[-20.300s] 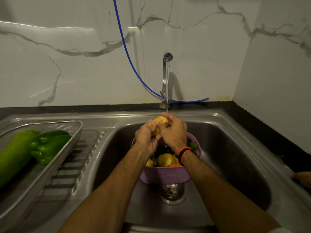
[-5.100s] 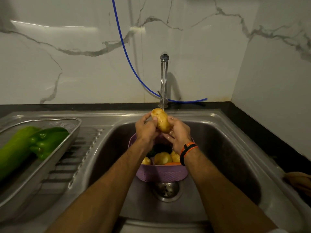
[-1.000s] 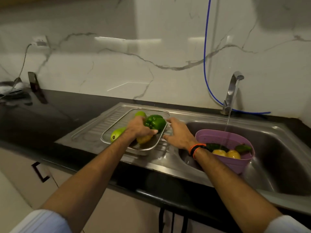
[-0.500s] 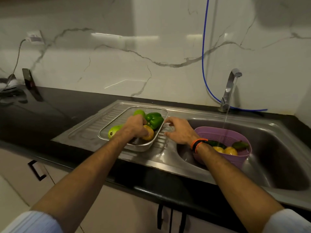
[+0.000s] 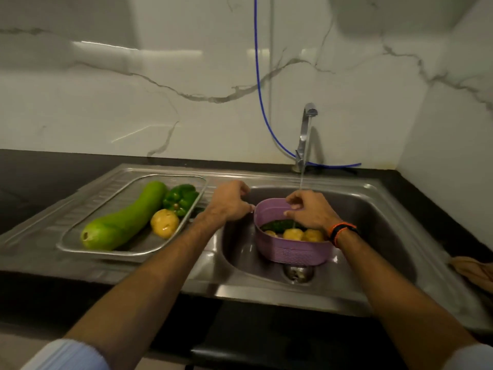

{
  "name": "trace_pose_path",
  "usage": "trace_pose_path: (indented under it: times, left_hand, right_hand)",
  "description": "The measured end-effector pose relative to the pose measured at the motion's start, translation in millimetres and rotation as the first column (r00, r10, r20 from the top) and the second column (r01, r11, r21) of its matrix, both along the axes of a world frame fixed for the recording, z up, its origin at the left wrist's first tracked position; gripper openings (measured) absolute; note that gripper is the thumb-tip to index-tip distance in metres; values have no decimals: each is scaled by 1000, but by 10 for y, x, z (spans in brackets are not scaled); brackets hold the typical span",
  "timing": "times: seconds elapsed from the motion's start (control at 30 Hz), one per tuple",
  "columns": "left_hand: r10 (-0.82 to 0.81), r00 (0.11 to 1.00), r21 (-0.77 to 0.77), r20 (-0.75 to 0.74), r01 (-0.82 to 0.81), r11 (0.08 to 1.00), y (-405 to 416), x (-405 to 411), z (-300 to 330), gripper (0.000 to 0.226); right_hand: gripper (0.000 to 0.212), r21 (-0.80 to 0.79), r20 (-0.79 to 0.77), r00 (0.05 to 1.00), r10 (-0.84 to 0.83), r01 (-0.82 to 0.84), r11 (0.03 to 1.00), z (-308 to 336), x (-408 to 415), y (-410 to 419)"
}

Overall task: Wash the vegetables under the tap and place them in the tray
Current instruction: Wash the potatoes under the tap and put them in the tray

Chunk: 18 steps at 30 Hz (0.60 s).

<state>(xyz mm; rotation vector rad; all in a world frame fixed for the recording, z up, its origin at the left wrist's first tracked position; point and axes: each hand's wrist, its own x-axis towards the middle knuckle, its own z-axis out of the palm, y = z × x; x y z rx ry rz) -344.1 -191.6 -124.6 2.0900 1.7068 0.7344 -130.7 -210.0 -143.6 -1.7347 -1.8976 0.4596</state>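
A steel tray [image 5: 80, 248] on the drainboard holds a long green gourd [image 5: 125, 218], a green capsicum [image 5: 181, 197] and a wet potato [image 5: 164, 223]. In the sink stands a purple basket [image 5: 290, 253] with potatoes [image 5: 293, 234] and a dark green vegetable [image 5: 277, 225]. My left hand [image 5: 229, 201] hovers empty between tray and basket, fingers loosely curled. My right hand [image 5: 310, 210] reaches over the basket, empty, fingers apart. Water runs from the tap [image 5: 306, 134] into the basket.
The steel sink [image 5: 373, 236] has a drain [image 5: 298, 273] in front of the basket. A blue hose [image 5: 260, 102] hangs down the marble wall. A brown cloth [image 5: 472, 271] lies at the right edge. Black counter [image 5: 40, 172] spreads left.
My left hand let go of the potato in the tray and drew back toward the sink. My right hand moved from the tray's edge to above the basket.
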Motion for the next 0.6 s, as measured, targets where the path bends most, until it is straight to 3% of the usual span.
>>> trace_pose_path:
  times: [0.2,0.43,0.6]
  left_hand:
    - [-69,998,-163,-11,67,984,400,515,-556,47]
    - [-199,958,-240,-207,147,960,875,996,-1006,43]
    - [-381,876,-318,-295,286,904,1028,1334,-1184,42]
  right_hand:
    - [36,-141,52,992,-113,120,983,-435,436,189]
    - [31,-233,81,988,-135,150,961,-736,630,515]
    - [27,-247,145,983,-114,148,958,-785,662,546]
